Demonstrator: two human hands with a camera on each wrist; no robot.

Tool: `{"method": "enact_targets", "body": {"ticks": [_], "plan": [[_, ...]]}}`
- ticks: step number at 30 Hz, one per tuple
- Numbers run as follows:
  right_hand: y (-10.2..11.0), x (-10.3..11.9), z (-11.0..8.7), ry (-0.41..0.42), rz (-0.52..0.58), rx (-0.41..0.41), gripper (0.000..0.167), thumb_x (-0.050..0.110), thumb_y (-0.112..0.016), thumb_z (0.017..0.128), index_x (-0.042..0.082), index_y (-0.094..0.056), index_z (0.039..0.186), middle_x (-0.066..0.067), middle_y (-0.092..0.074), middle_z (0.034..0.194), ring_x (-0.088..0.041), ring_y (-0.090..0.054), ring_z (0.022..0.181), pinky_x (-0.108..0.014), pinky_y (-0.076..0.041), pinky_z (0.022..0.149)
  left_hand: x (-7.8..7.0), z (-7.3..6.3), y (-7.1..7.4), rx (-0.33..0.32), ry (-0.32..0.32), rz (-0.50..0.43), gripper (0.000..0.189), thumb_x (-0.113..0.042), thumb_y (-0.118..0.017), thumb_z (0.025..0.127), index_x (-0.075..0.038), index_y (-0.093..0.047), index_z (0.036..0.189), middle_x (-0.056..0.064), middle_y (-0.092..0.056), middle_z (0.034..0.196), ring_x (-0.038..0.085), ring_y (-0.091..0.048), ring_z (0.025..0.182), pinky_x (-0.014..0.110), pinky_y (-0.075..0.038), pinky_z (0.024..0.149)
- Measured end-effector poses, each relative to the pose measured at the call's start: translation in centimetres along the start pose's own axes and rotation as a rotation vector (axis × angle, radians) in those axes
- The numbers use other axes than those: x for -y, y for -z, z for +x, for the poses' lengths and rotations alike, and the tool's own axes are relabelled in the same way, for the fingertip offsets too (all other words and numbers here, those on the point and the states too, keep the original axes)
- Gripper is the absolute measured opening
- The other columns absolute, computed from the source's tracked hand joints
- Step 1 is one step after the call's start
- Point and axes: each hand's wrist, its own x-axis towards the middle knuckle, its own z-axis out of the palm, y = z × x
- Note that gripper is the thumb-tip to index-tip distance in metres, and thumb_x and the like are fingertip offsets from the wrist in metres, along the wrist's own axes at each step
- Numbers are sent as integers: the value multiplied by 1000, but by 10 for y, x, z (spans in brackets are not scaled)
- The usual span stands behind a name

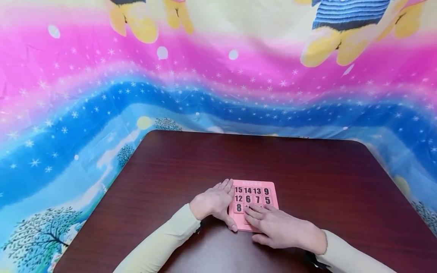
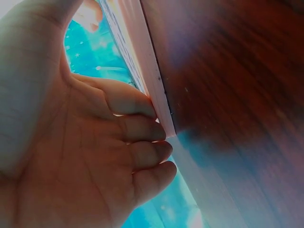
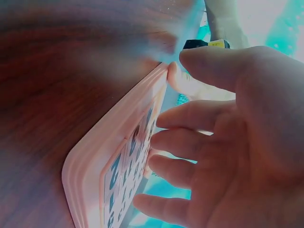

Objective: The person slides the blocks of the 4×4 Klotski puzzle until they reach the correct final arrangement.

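A pink sliding number puzzle (image 1: 252, 195) lies flat on the table, its upper rows showing 15, 14, 13, 9 and 12, 6, 7, 5. Along its left side my left hand (image 1: 216, 203) rests with fingers straight, the thumb down by the lower left corner. In the left wrist view those fingertips meet the puzzle's pink edge (image 2: 154, 80). My right hand (image 1: 281, 225) reaches in from the lower right, extended fingers over the lower tiles, which it partly hides. The right wrist view shows its fingertips (image 3: 164, 118) close over the tile face, with the thumb held apart.
The dark brown wooden table (image 1: 191, 159) has rounded far corners and extends around the puzzle. Behind and beside it hangs a colourful printed cloth (image 1: 218, 76) in pink and blue with snowflakes and trees.
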Motion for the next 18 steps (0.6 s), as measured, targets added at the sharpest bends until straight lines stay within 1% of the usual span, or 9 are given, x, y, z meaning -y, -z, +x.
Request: {"method": "enact_targets", "body": {"ticks": [5,9,14,18], "plan": [[-3,-2,10,-34,28,-6,55,41,-56,98,10,-52,142,-8,-50,149,-27,-44,140,-57,-45,106,0,0,-1,-8,-10,15,133,-82,-71,59,-2,-25,155,16,-15,165,26,-14,154,33,-19,126],[-7,-4,16,-62,47,-5,55,41,-54,99,8,-52,143,-9,-47,151,-28,-42,142,-58,-43,107,0,0,-1,-16,-16,11,133,-82,-71,59,-2,-25,155,16,-16,164,27,-14,154,34,-19,126],[-12,-4,18,-68,69,0,60,45,-55,97,7,-50,143,-11,-44,153,-33,-37,145,-62,-38,110,0,0,-2,-11,-14,-5,133,-81,-72,59,-2,-24,155,16,-15,164,26,-13,154,34,-19,126],[-13,-4,18,-77,89,14,65,49,-56,95,7,-49,145,-11,-43,154,-35,-32,147,-62,-34,113,0,1,-2,-6,-11,-3,133,-81,-72,60,-2,-23,155,16,-15,164,26,-13,154,34,-19,126]]}}
